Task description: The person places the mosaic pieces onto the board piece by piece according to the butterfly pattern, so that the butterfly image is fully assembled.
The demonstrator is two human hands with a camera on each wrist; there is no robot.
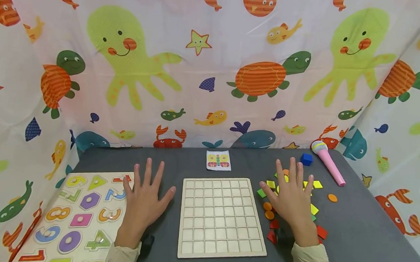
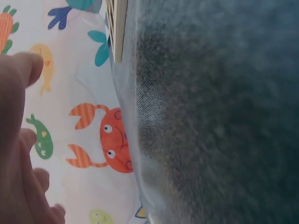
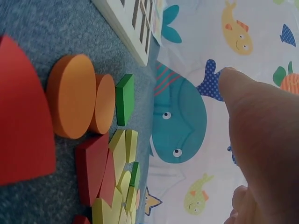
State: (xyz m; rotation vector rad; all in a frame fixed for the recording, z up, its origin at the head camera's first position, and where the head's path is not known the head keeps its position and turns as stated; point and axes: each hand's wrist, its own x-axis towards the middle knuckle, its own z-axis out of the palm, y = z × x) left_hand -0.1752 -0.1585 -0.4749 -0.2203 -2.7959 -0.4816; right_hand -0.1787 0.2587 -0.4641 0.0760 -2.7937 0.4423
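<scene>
My left hand (image 1: pixel 145 203) is spread with straight fingers, between the number puzzle board (image 1: pixel 92 190) and a pale wooden grid board (image 1: pixel 223 216); it holds nothing. On the other side, my right hand (image 1: pixel 294 196) is also spread and holds nothing, above a scatter of small coloured pieces. Among these are orange discs (image 3: pixel 71 96), red pieces (image 3: pixel 91 170), yellow pieces (image 3: pixel 117 151) and a green piece (image 3: pixel 124 99). The grid board's squares hold no pieces. Some coloured pieces are hidden under the right hand. A picture card (image 1: pixel 218 160) with a butterfly pattern lies behind the grid board.
At the back right lie a blue cube (image 1: pixel 306 159) and a pink toy microphone (image 1: pixel 329 162). A single orange disc (image 1: pixel 332 198) sits apart on the grey table (image 1: pixel 365 244). A curtain (image 1: pixel 204 102) printed with sea animals hangs along the back and sides.
</scene>
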